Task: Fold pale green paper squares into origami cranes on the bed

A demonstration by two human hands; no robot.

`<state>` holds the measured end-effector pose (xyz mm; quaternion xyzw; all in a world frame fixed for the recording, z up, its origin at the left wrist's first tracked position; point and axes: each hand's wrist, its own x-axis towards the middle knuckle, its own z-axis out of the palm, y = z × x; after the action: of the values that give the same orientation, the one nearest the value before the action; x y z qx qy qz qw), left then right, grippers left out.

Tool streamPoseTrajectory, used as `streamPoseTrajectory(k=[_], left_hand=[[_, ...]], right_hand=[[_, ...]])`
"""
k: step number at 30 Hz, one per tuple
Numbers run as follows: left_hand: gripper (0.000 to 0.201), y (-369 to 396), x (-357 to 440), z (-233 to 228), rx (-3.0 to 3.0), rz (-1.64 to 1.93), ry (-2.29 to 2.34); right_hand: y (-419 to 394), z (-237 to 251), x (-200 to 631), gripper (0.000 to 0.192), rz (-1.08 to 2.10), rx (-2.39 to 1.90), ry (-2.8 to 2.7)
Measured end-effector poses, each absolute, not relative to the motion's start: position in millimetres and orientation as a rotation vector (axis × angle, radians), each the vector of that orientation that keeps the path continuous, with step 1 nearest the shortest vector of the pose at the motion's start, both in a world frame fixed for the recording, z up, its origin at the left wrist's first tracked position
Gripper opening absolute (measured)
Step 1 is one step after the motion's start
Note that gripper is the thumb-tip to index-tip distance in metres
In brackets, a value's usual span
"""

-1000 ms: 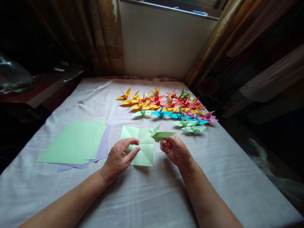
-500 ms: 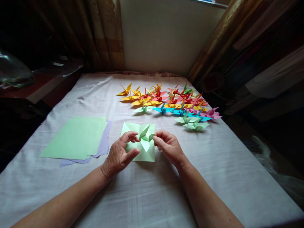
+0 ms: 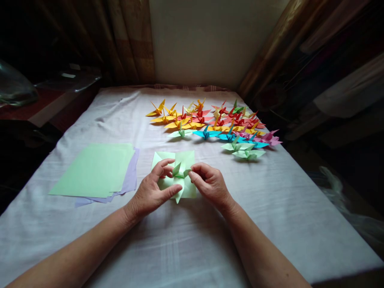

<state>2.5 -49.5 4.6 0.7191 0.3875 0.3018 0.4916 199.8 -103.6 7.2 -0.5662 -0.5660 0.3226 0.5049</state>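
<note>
A light green paper crane [image 3: 180, 176] is held between both hands just above a creased green square sheet [image 3: 187, 160] lying on the white cloth. My left hand [image 3: 151, 192] pinches the crane's left side with thumb and fingers. My right hand [image 3: 210, 185] pinches its right wing. The crane's lower point hangs toward me, past the sheet's near edge.
A stack of green and lilac paper sheets [image 3: 96, 170] lies to the left. Several finished cranes in yellow, red, blue, pink and green [image 3: 216, 126] stand in rows at the far right of the table [image 3: 192, 248]. Curtains and a dark side table surround the table.
My right hand carried the green crane from the right to over the creased sheet. My left hand lifted off the sheet and took hold of the crane's other side.
</note>
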Motion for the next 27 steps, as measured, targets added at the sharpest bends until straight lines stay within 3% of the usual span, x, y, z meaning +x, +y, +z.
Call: streamPoseTrajectory(k=[6,13,20,27], left_hand=[[0.042,-51.5,7.1,8.4,1.76,0.792,0.956],[0.029,-50.8,9.2,10.6,1.715,0.792,0.905],[0.024,-53.2,10.3,11.5,1.715,0.863,0.874],[0.027,-52.5,7.8,7.6,1.77,0.847,0.899]], right_hand=[[-104.1,6.5,199.4,0.016,0.756,-1.363,-1.382],[-103.5,9.2,201.2,0.012,0.575,-1.322,-1.524],[-106.0,7.4,201.0,0.034,0.489,-1.292,-1.708],[-106.8,6.8,199.3,0.024,0.355,-1.316,-1.746]])
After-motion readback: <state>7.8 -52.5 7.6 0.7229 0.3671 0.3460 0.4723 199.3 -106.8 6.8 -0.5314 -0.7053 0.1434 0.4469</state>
